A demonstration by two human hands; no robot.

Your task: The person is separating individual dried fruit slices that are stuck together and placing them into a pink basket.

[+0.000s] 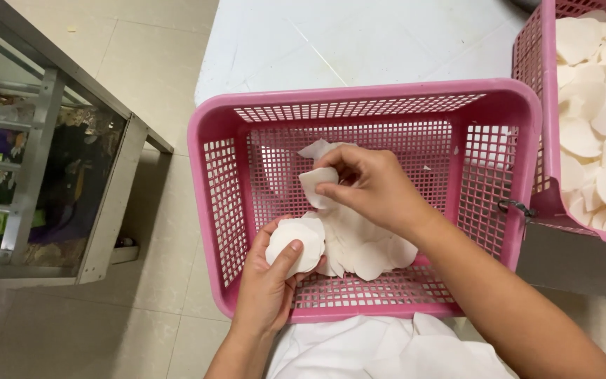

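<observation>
White cloth covers the person's lap nearest me, and just above it the left hand curls around a small stack of round white wafers, thumb pressed on top. The right hand pinches a single bent wafer between fingertips, lifted over the loose pile of wafers lying on the floor of the pink mesh basket. Only a modest heap remains there, so this basket looks mostly sorted through. Farther right, a second pink basket sits heaped with wafers, beside the pale tabletop.
</observation>
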